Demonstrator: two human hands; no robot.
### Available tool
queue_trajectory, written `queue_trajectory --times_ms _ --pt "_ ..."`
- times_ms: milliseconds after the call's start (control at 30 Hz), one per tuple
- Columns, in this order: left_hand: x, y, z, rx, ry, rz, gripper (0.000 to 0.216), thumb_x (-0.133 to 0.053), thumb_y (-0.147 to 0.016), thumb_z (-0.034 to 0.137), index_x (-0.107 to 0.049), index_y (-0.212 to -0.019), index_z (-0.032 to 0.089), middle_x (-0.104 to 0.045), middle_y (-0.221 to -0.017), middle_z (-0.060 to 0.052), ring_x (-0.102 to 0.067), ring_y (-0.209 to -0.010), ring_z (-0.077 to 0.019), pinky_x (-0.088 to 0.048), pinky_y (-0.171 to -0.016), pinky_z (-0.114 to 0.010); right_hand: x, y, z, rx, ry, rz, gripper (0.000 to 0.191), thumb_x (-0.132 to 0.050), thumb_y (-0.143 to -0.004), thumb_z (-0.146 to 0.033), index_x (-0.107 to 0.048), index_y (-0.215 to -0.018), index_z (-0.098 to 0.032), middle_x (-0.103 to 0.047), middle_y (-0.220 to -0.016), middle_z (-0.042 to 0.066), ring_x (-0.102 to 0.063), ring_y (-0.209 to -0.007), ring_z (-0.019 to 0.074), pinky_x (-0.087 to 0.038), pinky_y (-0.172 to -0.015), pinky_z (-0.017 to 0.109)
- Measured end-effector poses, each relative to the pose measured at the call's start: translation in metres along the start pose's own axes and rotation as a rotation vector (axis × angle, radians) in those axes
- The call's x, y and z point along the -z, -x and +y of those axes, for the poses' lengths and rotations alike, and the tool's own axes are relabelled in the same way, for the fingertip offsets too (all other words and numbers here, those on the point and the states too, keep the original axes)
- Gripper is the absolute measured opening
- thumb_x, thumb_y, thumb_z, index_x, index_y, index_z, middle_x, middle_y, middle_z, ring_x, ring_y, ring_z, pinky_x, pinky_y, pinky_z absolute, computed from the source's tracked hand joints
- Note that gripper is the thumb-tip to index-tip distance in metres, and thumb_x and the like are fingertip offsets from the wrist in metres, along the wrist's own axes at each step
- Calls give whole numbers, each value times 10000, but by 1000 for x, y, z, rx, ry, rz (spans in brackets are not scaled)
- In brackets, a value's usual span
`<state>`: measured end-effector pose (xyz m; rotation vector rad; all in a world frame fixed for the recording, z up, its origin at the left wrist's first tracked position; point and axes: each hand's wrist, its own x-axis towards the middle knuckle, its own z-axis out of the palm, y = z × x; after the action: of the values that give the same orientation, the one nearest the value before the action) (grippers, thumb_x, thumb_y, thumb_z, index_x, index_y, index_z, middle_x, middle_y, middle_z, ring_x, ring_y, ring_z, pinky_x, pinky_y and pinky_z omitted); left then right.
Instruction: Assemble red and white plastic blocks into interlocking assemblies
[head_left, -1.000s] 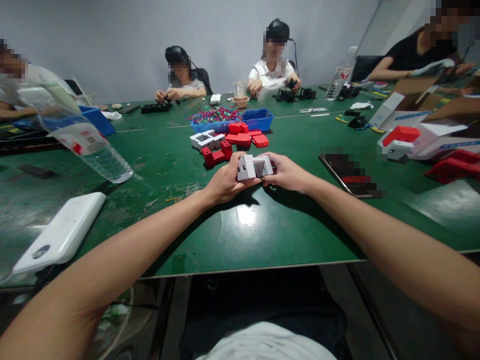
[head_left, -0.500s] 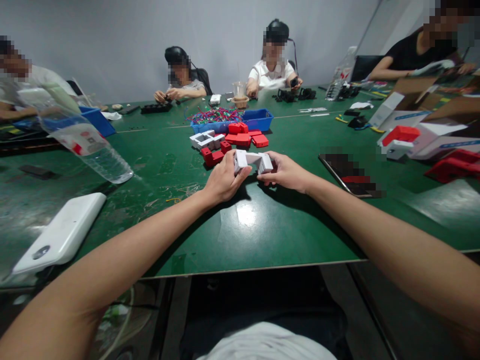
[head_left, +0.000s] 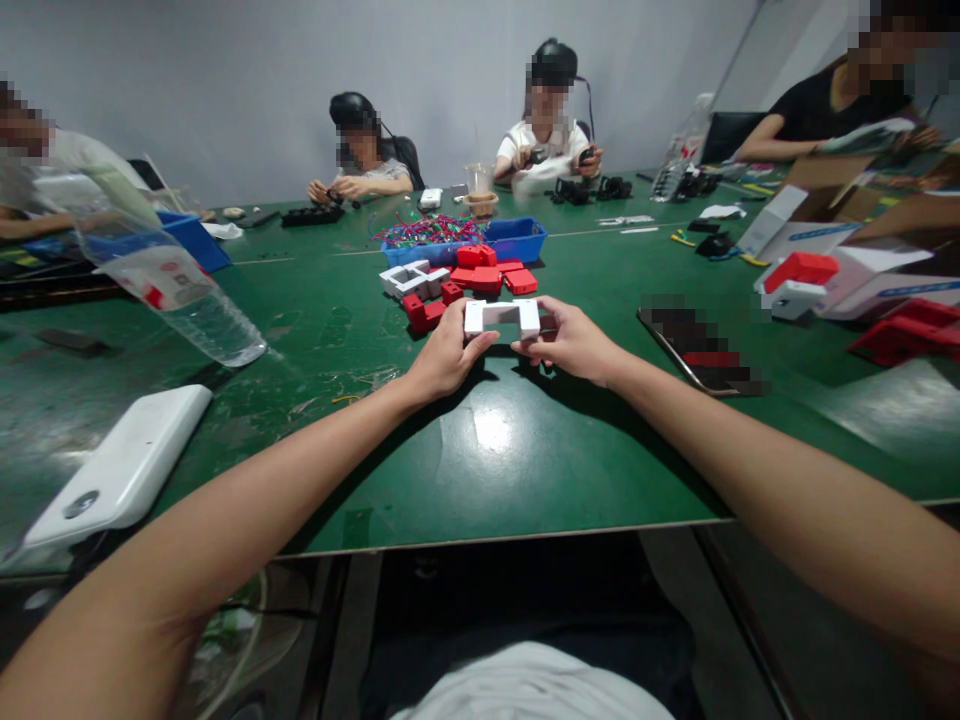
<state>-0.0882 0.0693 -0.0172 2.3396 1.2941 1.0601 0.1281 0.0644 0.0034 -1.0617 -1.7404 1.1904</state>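
Observation:
Between my two hands is a white U-shaped plastic bracket (head_left: 501, 308), its two blocky ends facing me. My left hand (head_left: 444, 355) grips its left end, thumb along the lower side. At the other end my right hand (head_left: 571, 345) is closed on the bracket with thumb and fingers. Just beyond lie several red plastic blocks (head_left: 480, 278), and one red piece (head_left: 421, 312) sits close to my left fingers. More white brackets (head_left: 412, 280) lie behind that one.
A blue bin (head_left: 517, 240) with a tangle of coloured wires (head_left: 442, 230) stands past the parts. On the left are a tilted water bottle (head_left: 180, 285) and a white power bank (head_left: 124, 465). A phone (head_left: 694, 350) and open cartons (head_left: 847, 240) are on the right. Several people sit around the table.
The white bracket has turned in my hands from a slanted pose to level, ends toward me. Across the table, a co-worker's hand has lifted, with something white blurred near it.

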Motion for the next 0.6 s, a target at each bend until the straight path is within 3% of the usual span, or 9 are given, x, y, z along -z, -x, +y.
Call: queue_trajectory --times_ms 133,333,600 --pt "1 0 1 43 40 -22 518 -593 -902 447 -406 -1271 134 -595 -1228 -151 -603 -1069 -251 -487 -951 -409 1 -3 7 111 54 56 497 -777 -710 -228 -539 -1143 -175 -645 -819 2 -583 -544 102 -497 -483 237" --pt "3 0 4 8 -87 -72 454 -667 -856 451 -514 -1165 155 -641 -1148 -132 -618 -1051 -273 -490 -942 -426 -3 -2 6 257 104 67 550 -718 -764 -244 -518 -1276 -218 -649 -934 30 -567 -602 113 -518 -517 252" --pt "1 1 4 -49 -185 -107 523 -651 -874 445 -529 -1258 112 -654 -1186 -170 -610 -1084 -303 -482 -957 -466 -4 5 -2 274 173 49 621 -749 -756 -273 -504 -1325 -238 -676 -1040 51 -657 -784 175 -536 -665 282"
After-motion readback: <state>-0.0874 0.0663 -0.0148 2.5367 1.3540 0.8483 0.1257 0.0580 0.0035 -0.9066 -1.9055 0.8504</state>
